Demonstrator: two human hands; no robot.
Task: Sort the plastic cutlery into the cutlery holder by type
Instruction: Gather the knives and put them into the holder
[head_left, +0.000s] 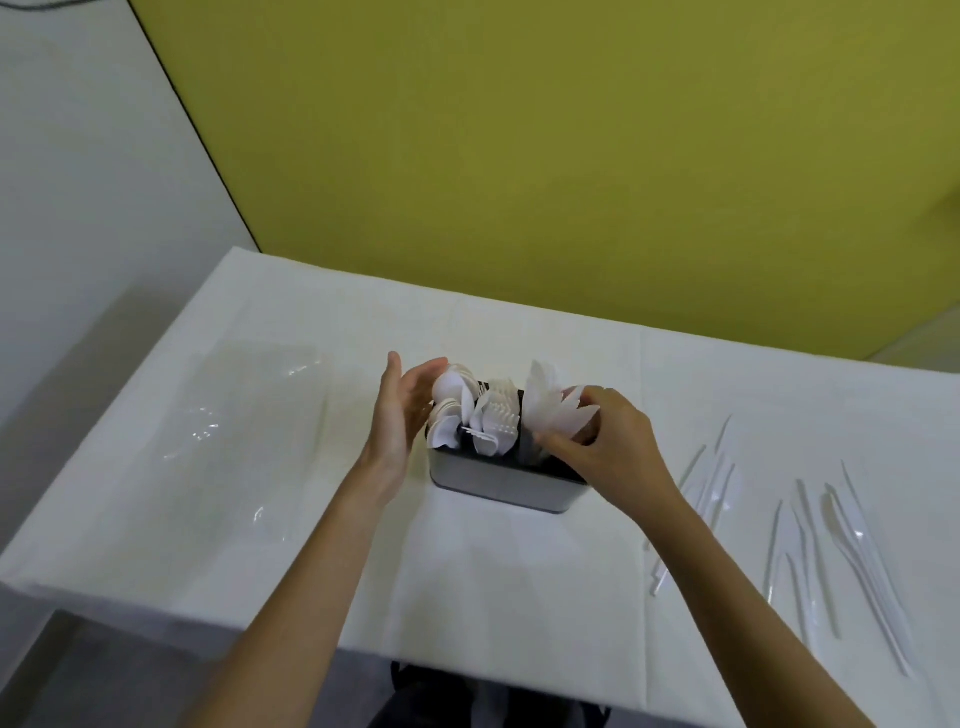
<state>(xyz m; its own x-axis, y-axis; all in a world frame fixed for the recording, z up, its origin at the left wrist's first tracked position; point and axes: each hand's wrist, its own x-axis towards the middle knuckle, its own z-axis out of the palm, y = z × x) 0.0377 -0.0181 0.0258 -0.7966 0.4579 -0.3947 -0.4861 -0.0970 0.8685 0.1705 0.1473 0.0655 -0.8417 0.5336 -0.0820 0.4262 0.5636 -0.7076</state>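
You are getting well into the sort: the cutlery holder (506, 480) is sitting mid-worktop (519, 582) with all three sections already filling. Spoons (449, 410) are bunching in the holder's left section, forks (500, 415) are standing in its middle, and knives (553, 410) are fanning out of its right one. Your left hand (402, 415) is hovering spread and flat-palmed just beside the spoons, holding nothing. Your right hand (605, 447) is pinching the knife bundle at the holder's right end, seemingly settling it in. Plenty is waiting yet: loose knives (810, 540) are lying scattered to the right of the holder, so by my judgement you are somewhat past halfway.
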